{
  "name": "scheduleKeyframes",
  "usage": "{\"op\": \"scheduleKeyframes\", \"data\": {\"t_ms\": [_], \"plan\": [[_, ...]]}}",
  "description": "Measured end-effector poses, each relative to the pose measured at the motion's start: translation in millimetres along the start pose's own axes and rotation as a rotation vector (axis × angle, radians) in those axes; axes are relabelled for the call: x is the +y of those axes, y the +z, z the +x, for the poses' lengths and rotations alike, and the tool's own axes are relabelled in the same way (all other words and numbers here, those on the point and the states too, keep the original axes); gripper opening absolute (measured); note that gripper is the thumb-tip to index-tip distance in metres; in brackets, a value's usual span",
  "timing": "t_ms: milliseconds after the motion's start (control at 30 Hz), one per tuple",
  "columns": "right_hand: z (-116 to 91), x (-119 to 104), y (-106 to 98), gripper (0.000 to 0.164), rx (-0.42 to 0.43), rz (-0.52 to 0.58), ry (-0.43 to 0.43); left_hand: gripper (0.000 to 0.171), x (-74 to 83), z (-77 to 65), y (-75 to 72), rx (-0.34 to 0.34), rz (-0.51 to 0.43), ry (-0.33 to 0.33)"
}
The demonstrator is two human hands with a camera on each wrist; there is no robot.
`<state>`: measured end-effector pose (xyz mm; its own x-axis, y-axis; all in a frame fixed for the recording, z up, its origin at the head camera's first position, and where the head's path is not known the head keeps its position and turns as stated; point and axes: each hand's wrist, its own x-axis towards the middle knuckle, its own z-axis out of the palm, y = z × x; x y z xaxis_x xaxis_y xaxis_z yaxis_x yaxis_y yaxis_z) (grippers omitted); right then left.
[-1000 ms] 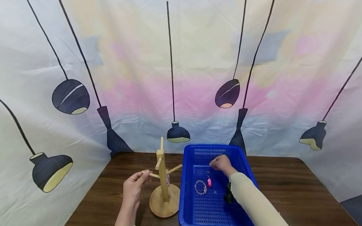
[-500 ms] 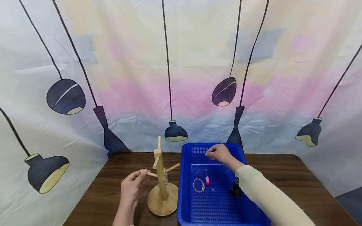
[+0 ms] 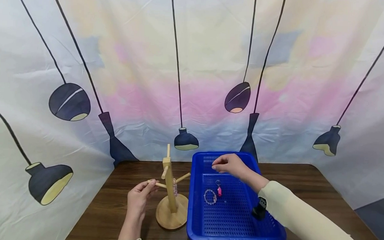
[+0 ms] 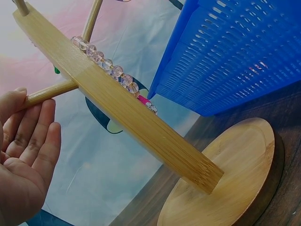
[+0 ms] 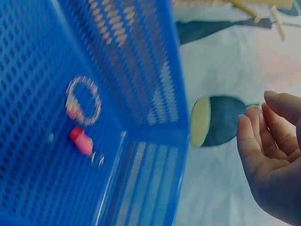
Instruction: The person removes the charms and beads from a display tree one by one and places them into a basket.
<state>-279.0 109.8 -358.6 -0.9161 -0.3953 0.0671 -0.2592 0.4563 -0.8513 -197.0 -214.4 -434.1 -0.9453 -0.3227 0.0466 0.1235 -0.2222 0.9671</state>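
Note:
My left hand (image 3: 138, 197) pinches the end of a peg (image 4: 49, 92) on a wooden peg stand (image 3: 170, 190), thumb on top and fingers below. A pink beaded bracelet (image 4: 107, 66) hangs on another peg, against the far side of the post. Over the back of the blue basket (image 3: 193, 219), my right hand (image 3: 231, 165) has its thumb and fingertips bent close together; I cannot tell whether something small is between them. On the basket floor lie a second beaded bracelet (image 3: 210, 197) and a pink keychain (image 3: 219, 191) with a metal ring.
The stand's round base (image 3: 171, 218) rests on a dark wood table (image 3: 306, 198), left of the basket. A tiny pale speck (image 3: 225, 201) shows on the basket floor. Behind the table hangs a cloth (image 3: 213, 64) printed with lamps. A black device (image 3: 259, 209) sits at my right wrist.
My right hand has moved up and left over the basket's back part, its forearm now farther right. The left hand stays on the peg. The head view shifted slightly.

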Motion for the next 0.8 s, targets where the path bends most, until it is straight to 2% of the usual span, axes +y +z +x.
{"op": "scheduleKeyframes", "data": {"t_ms": [200, 467, 633, 800], "plan": [[-14, -13, 13, 0.028, -0.028, 0.089, 0.000, 0.028, 0.1, 0.8, -0.3, -0.004, -0.026, 0.012], [-23, -21, 39, 0.036, -0.080, 0.269, 0.027, 0.025, 0.0, 0.1, 1.4, 0.001, 0.007, 0.001], [-22, -24, 56, 0.039, -0.052, 0.346, 0.036, 0.025, 0.3, -0.2, 1.5, -0.002, 0.000, -0.004], [-16, -28, 70, 0.036, -0.030, 0.413, 0.076, 0.024, 0.5, -0.1, 1.5, 0.003, -0.018, -0.004]]}}
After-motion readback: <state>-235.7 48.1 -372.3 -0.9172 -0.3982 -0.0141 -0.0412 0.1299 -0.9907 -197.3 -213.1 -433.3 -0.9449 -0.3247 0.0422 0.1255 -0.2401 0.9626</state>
